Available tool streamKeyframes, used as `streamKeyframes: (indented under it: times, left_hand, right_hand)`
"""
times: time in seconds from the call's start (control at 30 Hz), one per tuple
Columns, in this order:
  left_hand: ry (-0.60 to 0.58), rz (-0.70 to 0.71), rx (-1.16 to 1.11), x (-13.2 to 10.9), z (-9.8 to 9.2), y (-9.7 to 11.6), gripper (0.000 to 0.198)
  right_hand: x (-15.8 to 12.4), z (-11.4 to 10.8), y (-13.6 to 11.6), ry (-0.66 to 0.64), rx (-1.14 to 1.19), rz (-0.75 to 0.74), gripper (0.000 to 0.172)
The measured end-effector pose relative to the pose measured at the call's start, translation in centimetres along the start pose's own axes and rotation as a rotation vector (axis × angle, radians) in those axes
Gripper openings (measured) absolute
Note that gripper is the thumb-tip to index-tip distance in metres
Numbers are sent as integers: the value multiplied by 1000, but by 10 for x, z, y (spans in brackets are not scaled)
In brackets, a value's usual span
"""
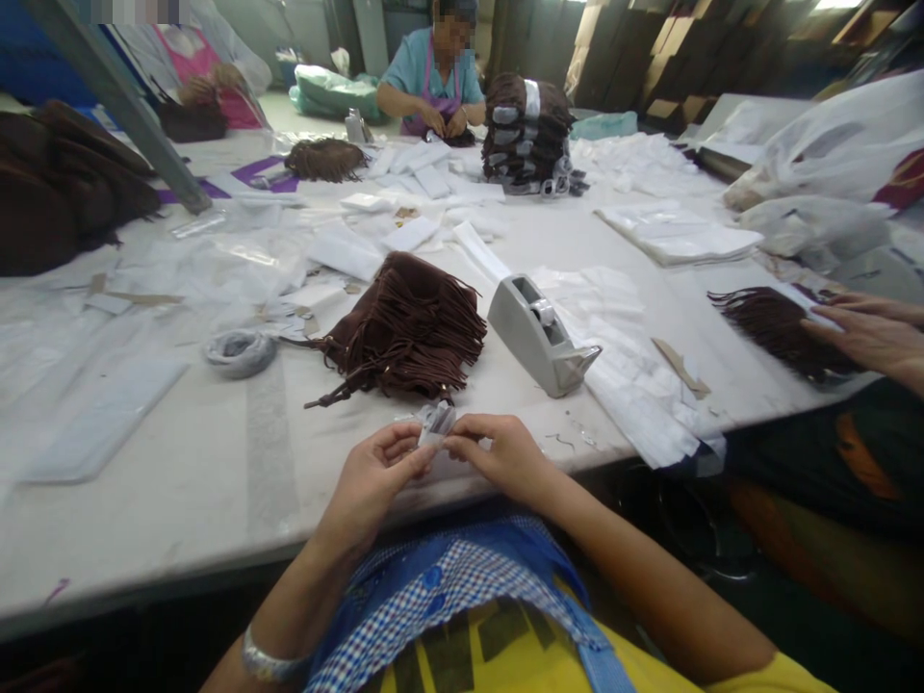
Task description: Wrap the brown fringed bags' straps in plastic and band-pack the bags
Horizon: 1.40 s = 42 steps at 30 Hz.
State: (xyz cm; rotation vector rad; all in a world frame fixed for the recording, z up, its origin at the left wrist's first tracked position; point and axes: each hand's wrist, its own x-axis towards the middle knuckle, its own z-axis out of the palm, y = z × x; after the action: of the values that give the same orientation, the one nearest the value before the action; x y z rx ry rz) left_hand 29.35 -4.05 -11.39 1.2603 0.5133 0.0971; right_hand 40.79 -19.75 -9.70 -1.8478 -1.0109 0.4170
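Observation:
My left hand (372,474) and my right hand (500,454) meet at the table's front edge. Between their fingertips they pinch a small bundle of translucent whitish wrapping (437,420); what it wraps, if anything, I cannot make out. Just beyond the bundle lies a dark brown fringed bag (408,322), its fringe spread to the right and a thin strap trailing left. The bundle sits at the bag's near edge; whether it is joined to the bag I cannot tell. Right of the bag stands a grey tape dispenser (530,332).
Left of the bag lies a grey coil (241,352). White sheets (635,375) spread right of the dispenser. A co-worker's hands (877,327) touch another fringed piece (780,327). Across the table (194,500), two people work near stacked fringed bags (526,135). A metal post (122,106) rises at left.

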Motion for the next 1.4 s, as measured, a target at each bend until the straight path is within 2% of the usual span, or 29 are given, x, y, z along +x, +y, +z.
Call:
streamKeyframes:
  times: [0.1,0.3,0.53,0.73,0.83,0.9,1.0,1.1,1.17,1.27,1.4]
  left_hand:
    - [-29,-29,-23,-2,-1,1,35]
    - [-22,-74,-59,-6,1,0,35]
    - [27,-36,-33,-9,5,2,40]
    - [54,-29,-5,-11,6,4,44]
    - [54,-37,1,-13,7,4,45]
    - [37,-53,4,-14,7,4,46]
    - [10,-65,3,-15,8,3,49]
    - [16,-73,17,-16,8,2,53]
    - [32,-89,27,-16,6,2,56]
    - [53,-110,32,-16,4,3,61]
    - [84,-111,56,-15,3,5,64]
  right_hand:
    - [-1,-3,-1,-81,125,11,18]
    - [-5,13,1,64,115,37,20]
    - [-7,32,7,185,122,55,16]
    - [-5,32,4,229,162,33,14]
    - [-4,34,5,179,249,115,10]
    - [-4,36,6,168,300,179,16]
    - [-2,38,7,223,247,187,25]
    - [-2,35,4,235,193,168,22]
    - [-3,32,2,180,277,200,18]
    - [-7,28,-3,65,534,313,13]
    - [-9,27,-9,19,852,440,32]
